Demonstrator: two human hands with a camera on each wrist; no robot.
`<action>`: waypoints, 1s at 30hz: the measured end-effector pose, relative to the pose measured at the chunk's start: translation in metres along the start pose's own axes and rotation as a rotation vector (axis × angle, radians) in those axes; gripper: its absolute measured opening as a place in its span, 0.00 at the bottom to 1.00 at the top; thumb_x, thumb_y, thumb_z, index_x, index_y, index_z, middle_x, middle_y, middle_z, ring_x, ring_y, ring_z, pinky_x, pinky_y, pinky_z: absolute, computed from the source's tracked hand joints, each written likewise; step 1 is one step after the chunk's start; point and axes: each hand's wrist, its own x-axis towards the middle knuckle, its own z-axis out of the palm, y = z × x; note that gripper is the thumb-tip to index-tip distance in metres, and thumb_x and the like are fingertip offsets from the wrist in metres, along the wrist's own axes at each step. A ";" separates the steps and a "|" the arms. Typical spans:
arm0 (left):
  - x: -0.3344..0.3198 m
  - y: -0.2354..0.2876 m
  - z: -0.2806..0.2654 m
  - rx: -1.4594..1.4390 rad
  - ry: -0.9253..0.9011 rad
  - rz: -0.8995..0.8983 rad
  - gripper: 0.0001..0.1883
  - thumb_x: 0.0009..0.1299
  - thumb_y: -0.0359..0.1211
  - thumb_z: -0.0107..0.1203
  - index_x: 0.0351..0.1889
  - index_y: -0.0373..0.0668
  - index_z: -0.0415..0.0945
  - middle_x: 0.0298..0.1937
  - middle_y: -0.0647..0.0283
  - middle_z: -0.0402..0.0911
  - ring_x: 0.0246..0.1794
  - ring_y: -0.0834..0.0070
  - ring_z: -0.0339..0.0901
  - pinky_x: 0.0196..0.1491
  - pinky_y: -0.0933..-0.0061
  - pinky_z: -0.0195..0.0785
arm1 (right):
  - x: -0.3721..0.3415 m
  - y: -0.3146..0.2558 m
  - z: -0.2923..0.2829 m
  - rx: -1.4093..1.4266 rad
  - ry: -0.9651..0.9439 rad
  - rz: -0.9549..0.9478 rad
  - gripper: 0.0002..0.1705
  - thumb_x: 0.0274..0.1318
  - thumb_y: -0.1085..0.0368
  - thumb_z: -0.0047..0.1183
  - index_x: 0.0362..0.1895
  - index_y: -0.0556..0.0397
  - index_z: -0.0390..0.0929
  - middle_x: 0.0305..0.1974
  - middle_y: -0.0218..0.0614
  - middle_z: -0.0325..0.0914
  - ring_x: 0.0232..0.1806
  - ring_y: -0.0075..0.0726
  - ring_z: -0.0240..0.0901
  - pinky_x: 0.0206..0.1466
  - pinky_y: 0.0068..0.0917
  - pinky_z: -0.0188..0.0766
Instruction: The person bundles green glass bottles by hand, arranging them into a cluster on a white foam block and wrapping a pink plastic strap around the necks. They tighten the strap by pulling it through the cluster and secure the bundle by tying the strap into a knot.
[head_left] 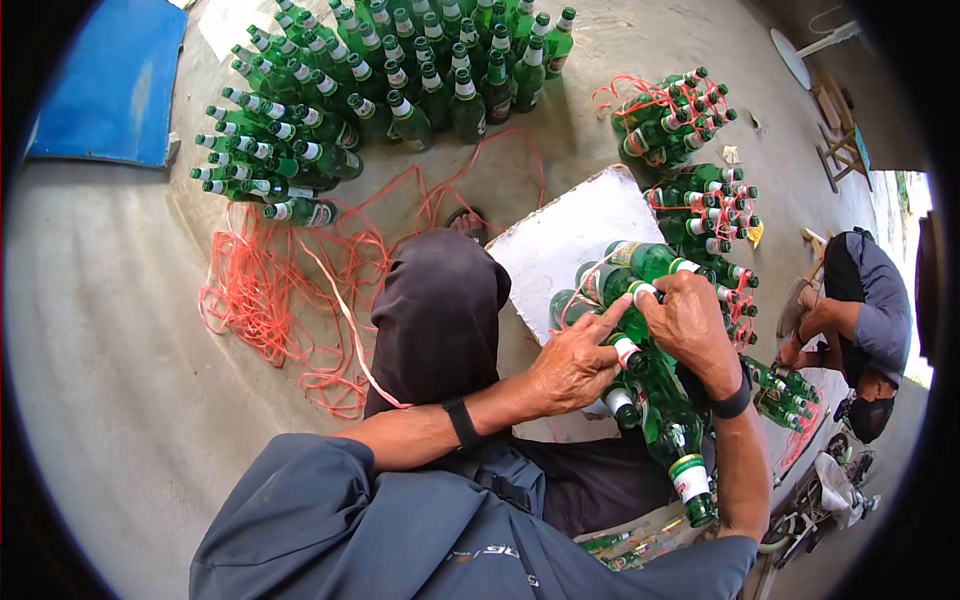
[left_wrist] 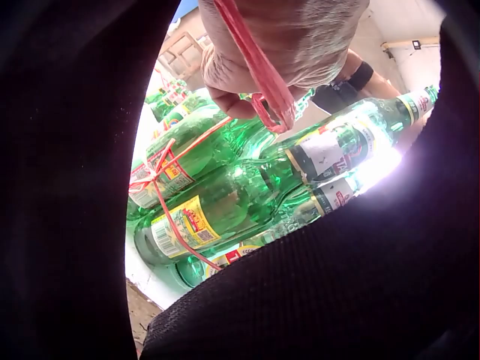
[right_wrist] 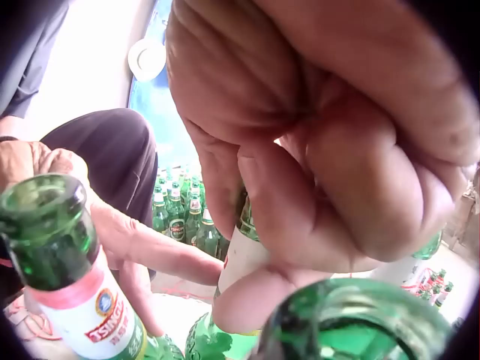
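Observation:
A bundle of green beer bottles [head_left: 645,260] lies at a slant in front of me, with red plastic twine [left_wrist: 176,225] tied around the bodies. My right hand [head_left: 685,325] curls its fingers around the neck of one bottle; its white neck label [right_wrist: 244,259] shows between them. My left hand [head_left: 575,368] is beside it, index finger stretched toward that neck and other fingers bent. A flat strand of red twine [left_wrist: 255,64] runs across the left palm and loops by the curled fingers. One bottle [head_left: 690,480] points its mouth toward my body.
A white board [head_left: 590,220] lies under the bundle. Loose red twine [head_left: 260,290] is heaped at left. Many standing bottles [head_left: 400,70] fill the back. Tied bundles [head_left: 705,205] stand at right, near another seated person [head_left: 865,310]. A blue panel [head_left: 105,85] is at upper left.

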 end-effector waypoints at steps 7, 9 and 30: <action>0.003 0.000 0.002 -0.004 0.045 0.018 0.07 0.68 0.31 0.60 0.31 0.36 0.81 0.78 0.47 0.63 0.55 0.48 0.75 0.49 0.51 0.78 | -0.008 -0.006 -0.001 0.069 0.021 0.112 0.17 0.57 0.62 0.58 0.25 0.66 0.82 0.18 0.58 0.73 0.27 0.66 0.78 0.33 0.52 0.73; 0.003 0.000 0.003 -0.005 0.046 0.022 0.07 0.68 0.31 0.61 0.32 0.36 0.81 0.78 0.47 0.63 0.55 0.49 0.75 0.49 0.51 0.78 | -0.007 -0.008 -0.006 0.079 -0.015 0.130 0.16 0.57 0.62 0.58 0.25 0.65 0.82 0.18 0.58 0.74 0.27 0.66 0.78 0.33 0.52 0.73; 0.001 -0.006 0.007 -0.024 0.020 0.006 0.08 0.68 0.31 0.61 0.32 0.35 0.82 0.81 0.50 0.60 0.54 0.49 0.74 0.55 0.52 0.73 | -0.052 -0.004 -0.034 -0.163 0.133 -0.088 0.18 0.56 0.60 0.67 0.47 0.56 0.82 0.31 0.47 0.78 0.34 0.56 0.78 0.38 0.47 0.71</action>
